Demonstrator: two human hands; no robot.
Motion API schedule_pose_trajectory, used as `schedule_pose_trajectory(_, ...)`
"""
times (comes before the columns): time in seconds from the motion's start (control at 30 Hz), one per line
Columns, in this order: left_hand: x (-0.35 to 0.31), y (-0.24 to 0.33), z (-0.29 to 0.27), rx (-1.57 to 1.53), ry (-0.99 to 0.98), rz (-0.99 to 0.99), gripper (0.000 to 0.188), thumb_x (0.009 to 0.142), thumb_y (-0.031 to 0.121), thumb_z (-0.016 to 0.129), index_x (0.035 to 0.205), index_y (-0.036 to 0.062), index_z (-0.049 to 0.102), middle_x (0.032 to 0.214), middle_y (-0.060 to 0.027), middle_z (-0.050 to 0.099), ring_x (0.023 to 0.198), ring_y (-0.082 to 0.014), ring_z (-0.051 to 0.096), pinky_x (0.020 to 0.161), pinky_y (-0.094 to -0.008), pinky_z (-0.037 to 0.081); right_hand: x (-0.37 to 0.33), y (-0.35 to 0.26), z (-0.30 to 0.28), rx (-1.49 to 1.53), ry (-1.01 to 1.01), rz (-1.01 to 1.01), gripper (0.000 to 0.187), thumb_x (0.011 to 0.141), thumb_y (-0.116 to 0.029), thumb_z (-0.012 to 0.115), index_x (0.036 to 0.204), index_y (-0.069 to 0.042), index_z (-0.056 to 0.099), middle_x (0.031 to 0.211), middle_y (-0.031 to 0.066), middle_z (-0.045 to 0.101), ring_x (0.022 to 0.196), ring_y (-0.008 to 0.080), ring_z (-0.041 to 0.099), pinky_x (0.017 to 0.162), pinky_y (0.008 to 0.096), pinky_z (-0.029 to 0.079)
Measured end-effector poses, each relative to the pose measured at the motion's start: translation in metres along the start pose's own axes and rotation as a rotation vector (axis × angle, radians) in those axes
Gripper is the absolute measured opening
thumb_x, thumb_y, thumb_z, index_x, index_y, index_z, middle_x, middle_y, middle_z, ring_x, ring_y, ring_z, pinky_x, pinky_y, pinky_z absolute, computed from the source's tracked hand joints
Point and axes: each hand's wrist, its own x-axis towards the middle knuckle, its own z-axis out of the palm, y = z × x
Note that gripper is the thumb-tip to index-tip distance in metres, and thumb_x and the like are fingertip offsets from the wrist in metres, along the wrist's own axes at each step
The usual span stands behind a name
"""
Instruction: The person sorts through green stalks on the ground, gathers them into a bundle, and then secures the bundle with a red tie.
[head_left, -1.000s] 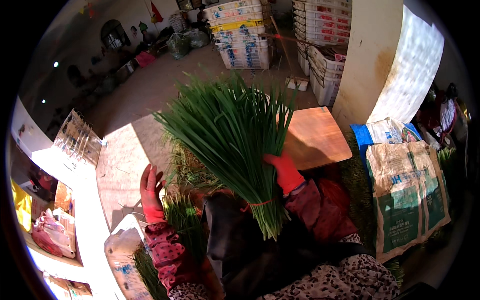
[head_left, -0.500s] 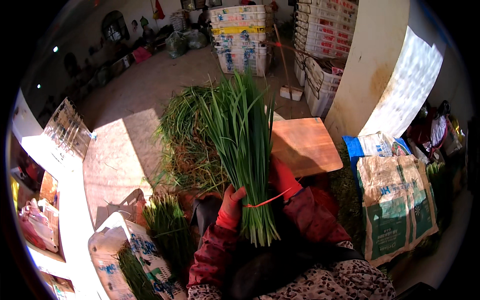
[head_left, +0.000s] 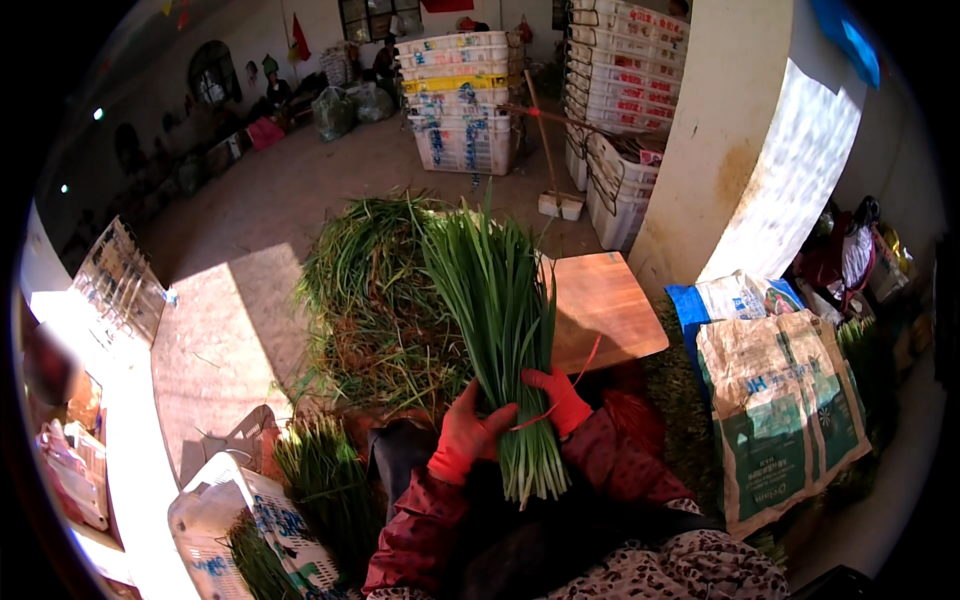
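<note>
A bunch of long, flat green garlic chives [head_left: 495, 300] stands in front of me, leaf tips away and pale cut ends toward me. My left hand [head_left: 468, 432], in a red-orange glove, wraps the lower stalks from the left, thumb across their front. From the right my right hand [head_left: 560, 400], gloved alike, closes on the bunch, thumb against the stalks. A thin red tie [head_left: 535, 420] crosses the stalks between both hands, and one end sticks up beside the right hand. The fingers behind the bunch are hidden.
Loose greens lie in a heap [head_left: 380, 300] beyond the bunch, beside a wooden board [head_left: 605, 310]. At lower left is a white crate [head_left: 215, 515] with greens. A paper sack [head_left: 780, 400] lies at right, near a pillar [head_left: 715, 140]. Stacked crates [head_left: 460, 140] stand farther back.
The right hand has come round to the front of the stalks, and one tie end now points upward. The left thumb lies farther across the bunch. The whole view has shifted slightly.
</note>
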Motion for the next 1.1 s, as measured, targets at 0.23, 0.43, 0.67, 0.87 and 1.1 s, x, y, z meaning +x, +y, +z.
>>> schedule_pose_trajectory(0.23, 0.022, -0.015, 0.003, -0.249, 0.128, 0.018, 0.072, 0.074, 0.019, 0.077, 0.131, 0.0004, 0.038, 0.117, -0.0125, 0.058, 0.103, -0.021, 0.058, 0.086, -0.0324, 0.048, 0.0, 0.019, 0.015, -0.237, 0.032, -0.125, 0.044, 0.083, -0.017, 0.064, 0.121, 0.002, 0.051, 0.108, 0.0107, 0.063, 0.096, 0.0213, 0.062, 0.082, 0.0326, 0.051)
schedule_pose_trajectory(0.43, 0.083, 0.011, -0.022, -0.587, -0.026, -0.094, 0.054, 0.086, 0.032, 0.062, 0.125, -0.0022, 0.047, 0.121, -0.0154, 0.055, 0.105, -0.0245, 0.057, 0.09, -0.0357, 0.047, 0.014, -0.037, 0.051, -0.207, 0.097, 0.068, 0.04, 0.082, -0.026, 0.067, 0.111, 0.001, 0.058, 0.096, 0.009, 0.066, 0.082, 0.0188, 0.065, 0.074, 0.0305, 0.053)
schedule_pose_trajectory(0.67, 0.03, -0.039, 0.001, -1.155, -0.36, -0.431, 0.069, 0.089, 0.049, 0.053, 0.137, 0.0023, 0.034, 0.132, -0.014, 0.048, 0.12, -0.0269, 0.048, 0.103, -0.0409, 0.038, 0.02, -0.046, 0.011, 0.051, 0.171, 0.09, 0.04, 0.086, -0.034, 0.061, 0.106, 0.001, 0.061, 0.092, 0.0093, 0.067, 0.076, 0.0175, 0.065, 0.071, 0.0296, 0.053)
schedule_pose_trajectory(0.87, 0.005, -0.008, 0.042, -0.604, -0.313, -0.252, 0.071, 0.084, 0.034, 0.066, 0.137, 0.0007, 0.032, 0.125, -0.0116, 0.051, 0.112, -0.0207, 0.052, 0.096, -0.0333, 0.041, 0.001, -0.047, -0.004, -0.046, 0.316, -0.049, 0.039, 0.086, -0.033, 0.061, 0.108, -0.001, 0.06, 0.095, 0.0082, 0.066, 0.08, 0.0174, 0.064, 0.074, 0.0302, 0.052)
schedule_pose_trajectory(1.1, -0.004, 0.005, 0.059, -0.485, -0.299, -0.124, 0.091, 0.073, 0.017, 0.077, 0.141, 0.0001, 0.02, 0.126, -0.0138, 0.049, 0.111, -0.0197, 0.052, 0.094, -0.0327, 0.043, -0.007, -0.052, -0.014, 0.066, 0.337, -0.081, 0.041, 0.084, -0.029, 0.065, 0.109, 0.002, 0.059, 0.096, 0.0099, 0.066, 0.08, 0.019, 0.065, 0.074, 0.031, 0.052)
